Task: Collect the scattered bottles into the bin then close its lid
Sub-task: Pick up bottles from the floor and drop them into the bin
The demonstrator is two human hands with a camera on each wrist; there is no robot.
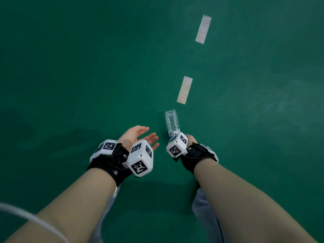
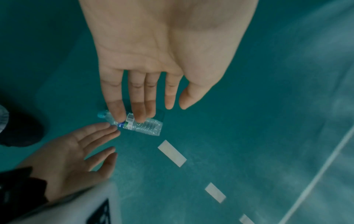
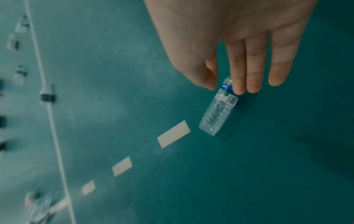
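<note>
A clear, empty plastic bottle [image 1: 172, 122] with a blue-green label lies on its side on the green floor; it also shows in the left wrist view as the bottle [image 2: 142, 125] and in the right wrist view as the bottle [image 3: 217, 112]. My right hand [image 1: 190, 138] hangs over its cap end with straight fingers [image 3: 238, 84] reaching the neck; I cannot tell whether they touch. My left hand [image 1: 146, 137] hovers left of the bottle, palm open and empty. Both the left hand [image 2: 153, 106] and the right hand [image 2: 107, 141] show open palms. No bin is in view.
Pale tape dashes [image 1: 185, 90] run across the floor away from the bottle. A blurred second bottle [image 3: 40, 209] lies by a white floor line [image 3: 51, 121], with several small blurred objects farther along it. A dark shoe [image 2: 19, 130] stands near the cap end.
</note>
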